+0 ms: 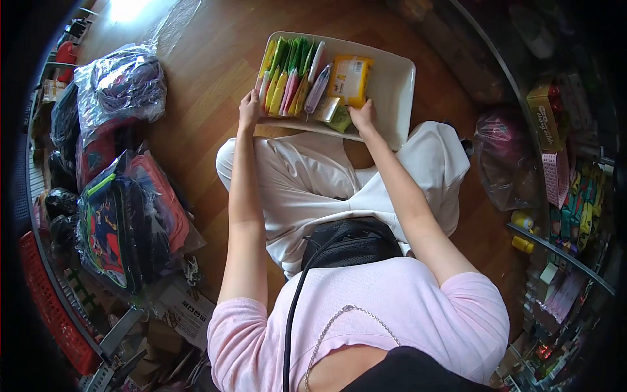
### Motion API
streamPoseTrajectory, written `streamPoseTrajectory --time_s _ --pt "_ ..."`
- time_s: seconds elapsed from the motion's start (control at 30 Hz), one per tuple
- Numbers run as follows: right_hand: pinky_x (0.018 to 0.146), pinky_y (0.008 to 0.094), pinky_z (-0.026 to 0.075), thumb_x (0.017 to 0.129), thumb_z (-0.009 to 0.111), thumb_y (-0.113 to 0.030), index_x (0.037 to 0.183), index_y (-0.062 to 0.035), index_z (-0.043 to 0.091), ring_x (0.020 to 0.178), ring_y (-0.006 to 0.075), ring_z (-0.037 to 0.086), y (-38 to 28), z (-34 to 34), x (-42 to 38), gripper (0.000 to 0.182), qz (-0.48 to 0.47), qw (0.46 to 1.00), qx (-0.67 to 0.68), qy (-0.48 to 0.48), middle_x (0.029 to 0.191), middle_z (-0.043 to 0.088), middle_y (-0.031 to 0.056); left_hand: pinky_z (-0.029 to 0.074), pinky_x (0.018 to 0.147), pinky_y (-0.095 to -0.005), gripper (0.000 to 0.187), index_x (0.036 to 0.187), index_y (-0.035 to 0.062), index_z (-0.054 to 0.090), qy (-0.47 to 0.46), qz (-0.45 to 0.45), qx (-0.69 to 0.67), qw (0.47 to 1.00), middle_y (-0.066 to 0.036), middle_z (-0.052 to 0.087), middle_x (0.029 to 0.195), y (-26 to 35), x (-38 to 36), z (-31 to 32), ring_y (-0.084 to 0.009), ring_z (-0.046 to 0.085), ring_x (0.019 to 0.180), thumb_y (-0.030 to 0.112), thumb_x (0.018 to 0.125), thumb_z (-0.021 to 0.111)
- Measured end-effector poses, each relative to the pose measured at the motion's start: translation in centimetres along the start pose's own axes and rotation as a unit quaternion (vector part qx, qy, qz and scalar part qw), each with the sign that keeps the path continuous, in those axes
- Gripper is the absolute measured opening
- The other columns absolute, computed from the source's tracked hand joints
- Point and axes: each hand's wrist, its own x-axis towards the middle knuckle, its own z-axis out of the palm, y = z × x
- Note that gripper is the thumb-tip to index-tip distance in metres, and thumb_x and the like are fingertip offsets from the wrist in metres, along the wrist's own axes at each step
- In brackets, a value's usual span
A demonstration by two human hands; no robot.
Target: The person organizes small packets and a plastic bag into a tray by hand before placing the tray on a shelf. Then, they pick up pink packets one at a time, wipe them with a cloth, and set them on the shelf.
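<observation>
A white tray [400,85] lies on the floor in front of my crossed legs. My left hand [249,108] is closed at its near left edge, beside a row of upright packets [287,78] in green, yellow and pink. My right hand [363,117] reaches over the near rim, its fingers closed on the lower corner of a yellow packet [350,81] with a white label. Just left of that hand lie a small green packet [340,120] and a small pale packet [327,109]. A thin purplish packet [317,89] leans beside the row.
Plastic-wrapped bags [104,228] and a clear-wrapped purple bundle [127,81] stand on the left. A red basket [52,304] is at the lower left. On the right are a clear plastic bag [506,157], yellow bottles [522,244] and shelves of goods.
</observation>
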Motion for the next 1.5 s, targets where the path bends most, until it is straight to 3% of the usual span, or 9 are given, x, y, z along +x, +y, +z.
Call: streamPoseTrajectory --time_s 0.2,0.33,0.6,0.87,1.13,1.2,1.27,1.43,1.5 --pt "0.078 0.0442 0.048 0.069 0.069 -0.013 0.116 -0.0148 0.043 0.100 0.0318 0.054 -4.9 -2.0 -3.5 0.053 -0.183 0.974 -0.028 0.127 0.108 0.052 0.0118 0.045 0.085 -0.0366 0.042 0.110 -0.0016 0.061 0.000 -0.004 0.007 1.000 -0.021 0.064 0.104 -0.2 0.2 0.1 -0.0297 0.061 0.097 0.033 0.094 0.045" --pt "0.081 0.0439 0.046 0.073 0.067 -0.012 0.141 -0.0145 0.024 0.095 0.0363 0.054 -6.7 -1.6 -3.6 0.081 -0.329 0.937 -0.077 0.084 0.103 0.052 0.0198 0.042 0.087 -0.0424 0.027 0.104 0.0045 0.061 0.289 0.181 0.151 0.928 -0.015 0.062 0.101 6.5 -2.5 0.5 -0.0331 0.058 0.096 0.024 0.090 0.048" --pt "0.084 0.0466 0.044 0.088 0.046 -0.013 0.141 -0.0028 0.019 0.100 0.0414 0.055 -4.8 -0.1 -3.1 0.060 -0.340 0.923 0.179 -0.017 0.115 0.053 0.0246 0.030 0.104 -0.0440 0.027 0.108 0.0119 0.061 -0.081 0.516 0.294 0.800 -0.004 0.055 0.122 12.5 -7.2 9.0 -0.0239 0.046 0.120 0.013 0.082 0.055" --pt "0.082 0.0342 0.049 0.089 0.044 -0.005 0.138 -0.0083 0.033 0.093 0.0226 0.063 -3.9 -7.2 -0.8 0.050 -0.264 0.930 0.250 -0.054 0.102 0.064 0.0137 0.028 0.104 -0.0461 0.021 0.097 0.0161 0.065 -0.072 0.462 0.397 0.790 0.003 0.055 0.118 9.9 -6.9 11.2 -0.0147 0.042 0.124 0.016 0.076 0.059" --pt "0.077 0.0328 0.048 0.085 0.054 -0.011 0.119 -0.0064 0.049 0.086 0.0236 0.059 -10.0 -36.5 10.2 0.034 -0.361 0.854 -0.038 0.372 0.095 0.059 0.0120 0.034 0.096 -0.0417 0.019 0.094 0.0141 0.066 -0.108 0.403 0.393 0.820 0.004 0.057 0.116 11.3 -6.6 11.5 -0.0143 0.045 0.119 0.015 0.076 0.062" --pt "0.082 0.0423 0.047 0.080 0.062 -0.026 0.123 -0.0077 0.046 0.097 0.0357 0.058 -9.5 -43.2 16.4 0.049 -0.393 0.706 -0.295 0.509 0.104 0.060 0.0186 0.034 0.095 -0.0407 0.018 0.094 0.0144 0.066 -0.106 0.411 0.377 0.823 0.004 0.058 0.115 11.5 -6.5 11.3 -0.0144 0.046 0.118 0.016 0.076 0.062" --pt "0.090 0.0488 0.042 0.075 0.066 -0.043 0.135 -0.0086 0.037 0.113 0.0388 0.049 -10.1 -46.6 20.0 0.074 -0.174 0.752 -0.425 0.473 0.122 0.052 0.0216 0.035 0.094 -0.0397 0.017 0.093 0.0146 0.067 -0.104 0.414 0.363 0.828 0.004 0.058 0.114 11.7 -6.3 10.9 -0.0145 0.047 0.117 0.016 0.076 0.063" --pt "0.097 0.0464 0.039 0.064 0.065 -0.067 0.143 -0.0129 0.022 0.117 0.0410 0.047 -3.2 -55.9 35.1 0.105 -0.360 0.603 -0.551 0.451 0.135 0.040 0.0224 0.035 0.093 -0.0385 0.016 0.092 0.0153 0.067 -0.119 0.407 0.371 0.826 0.005 0.059 0.113 11.7 -5.8 10.9 -0.0143 0.048 0.114 0.017 0.077 0.063" --pt "0.096 0.0464 0.040 0.063 0.065 -0.069 0.143 -0.0122 0.021 0.118 0.0409 0.047 -1.5 -55.0 36.6 0.108 -0.267 0.690 -0.520 0.427 0.135 0.041 0.0222 0.035 0.093 -0.0387 0.016 0.091 0.0159 0.068 -0.120 0.409 0.372 0.825 0.005 0.059 0.112 11.7 -5.6 10.8 -0.0140 0.050 0.113 0.018 0.076 0.064"
